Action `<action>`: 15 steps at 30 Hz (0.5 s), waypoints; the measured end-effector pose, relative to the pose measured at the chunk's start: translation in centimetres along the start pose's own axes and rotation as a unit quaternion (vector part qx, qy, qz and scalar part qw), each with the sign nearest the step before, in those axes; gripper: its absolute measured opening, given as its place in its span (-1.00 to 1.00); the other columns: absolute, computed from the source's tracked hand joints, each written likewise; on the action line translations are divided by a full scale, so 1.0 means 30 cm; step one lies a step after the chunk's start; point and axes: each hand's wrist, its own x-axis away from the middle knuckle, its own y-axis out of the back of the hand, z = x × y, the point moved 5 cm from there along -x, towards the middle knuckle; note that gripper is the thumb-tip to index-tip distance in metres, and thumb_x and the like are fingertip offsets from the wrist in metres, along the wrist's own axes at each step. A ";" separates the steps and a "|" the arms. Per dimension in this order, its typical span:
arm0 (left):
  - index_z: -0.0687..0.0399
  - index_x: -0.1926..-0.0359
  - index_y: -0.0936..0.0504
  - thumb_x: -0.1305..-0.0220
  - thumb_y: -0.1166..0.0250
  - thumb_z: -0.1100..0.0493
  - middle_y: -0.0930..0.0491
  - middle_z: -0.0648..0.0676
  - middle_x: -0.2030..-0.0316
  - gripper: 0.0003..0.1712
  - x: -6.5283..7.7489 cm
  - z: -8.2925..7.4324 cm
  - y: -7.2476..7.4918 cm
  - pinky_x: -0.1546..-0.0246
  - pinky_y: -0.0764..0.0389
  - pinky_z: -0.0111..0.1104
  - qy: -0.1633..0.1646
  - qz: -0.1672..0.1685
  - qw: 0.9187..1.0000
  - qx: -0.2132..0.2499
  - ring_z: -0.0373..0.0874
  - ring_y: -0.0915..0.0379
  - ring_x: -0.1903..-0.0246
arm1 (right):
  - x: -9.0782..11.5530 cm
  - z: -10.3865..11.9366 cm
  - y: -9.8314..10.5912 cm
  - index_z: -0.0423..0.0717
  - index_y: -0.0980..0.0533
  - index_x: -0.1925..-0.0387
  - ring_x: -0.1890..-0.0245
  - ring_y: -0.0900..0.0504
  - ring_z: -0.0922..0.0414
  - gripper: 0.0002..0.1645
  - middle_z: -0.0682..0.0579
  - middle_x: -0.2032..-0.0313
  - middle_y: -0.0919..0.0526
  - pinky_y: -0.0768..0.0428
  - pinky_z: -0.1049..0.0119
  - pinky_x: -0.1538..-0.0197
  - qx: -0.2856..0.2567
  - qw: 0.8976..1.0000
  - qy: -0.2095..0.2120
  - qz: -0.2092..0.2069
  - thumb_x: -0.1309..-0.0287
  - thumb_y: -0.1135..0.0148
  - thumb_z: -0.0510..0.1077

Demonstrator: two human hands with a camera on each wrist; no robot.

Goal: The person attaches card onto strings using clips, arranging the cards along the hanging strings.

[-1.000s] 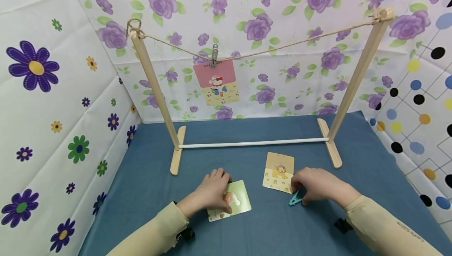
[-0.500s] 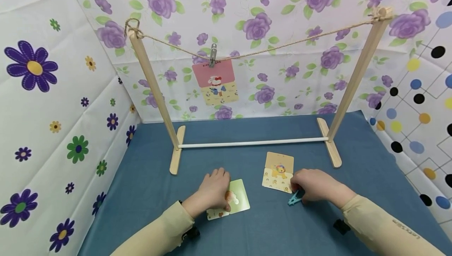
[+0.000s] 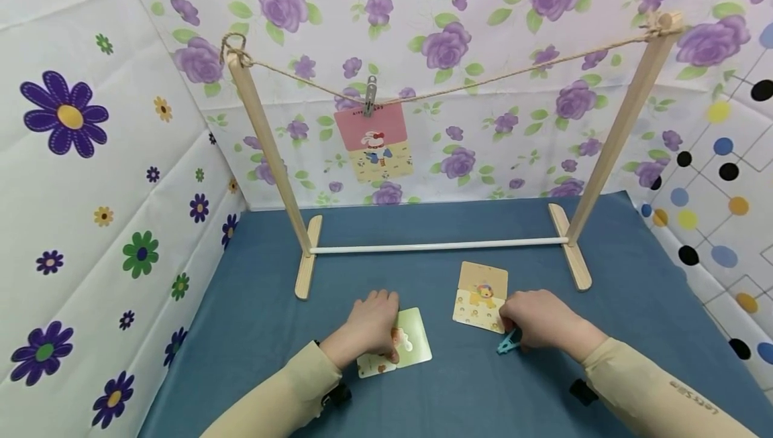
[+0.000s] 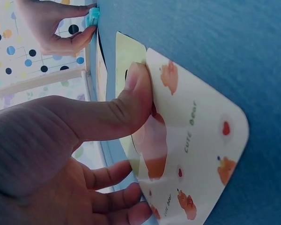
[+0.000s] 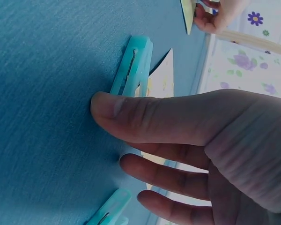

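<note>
My left hand (image 3: 370, 324) pinches the green bear card (image 3: 415, 343), labelled "CUTE BEAR", on the blue cloth (image 3: 441, 398). My right hand (image 3: 540, 317) pinches a teal clothespin (image 3: 507, 344) beside the tan lion card (image 3: 479, 294). My right sleeve (image 3: 646, 384) bears unclear lettering.

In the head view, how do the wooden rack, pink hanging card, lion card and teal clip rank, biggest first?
Wooden rack
Pink hanging card
Lion card
Teal clip, partly covered by the right hand
</note>
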 end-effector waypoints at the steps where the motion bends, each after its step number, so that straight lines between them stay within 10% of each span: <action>1: 0.05 0.05 -0.53 0.36 -0.88 -0.22 -0.46 0.07 0.23 -0.05 0.000 0.001 0.001 0.26 -0.53 -0.03 0.001 0.001 1.000 0.004 -0.02 -0.39 0.22 | -0.001 0.000 -0.001 0.17 -0.58 0.50 0.50 -0.36 0.24 -0.50 0.27 0.47 -0.49 -0.47 0.26 0.41 0.000 1.000 -0.001 0.001 0.25 -0.77 -0.34; 15: 0.06 -0.01 -0.55 0.37 -0.90 -0.16 -0.45 0.11 0.16 -0.03 -0.008 -0.001 0.001 0.30 -0.58 -0.03 0.002 0.012 1.000 0.021 -0.05 -0.38 0.28 | 0.001 -0.004 -0.009 0.16 -0.61 0.50 0.51 -0.36 0.23 -0.51 0.27 0.48 -0.50 -0.49 0.24 0.41 -0.007 1.000 -0.008 -0.002 0.28 -0.74 -0.39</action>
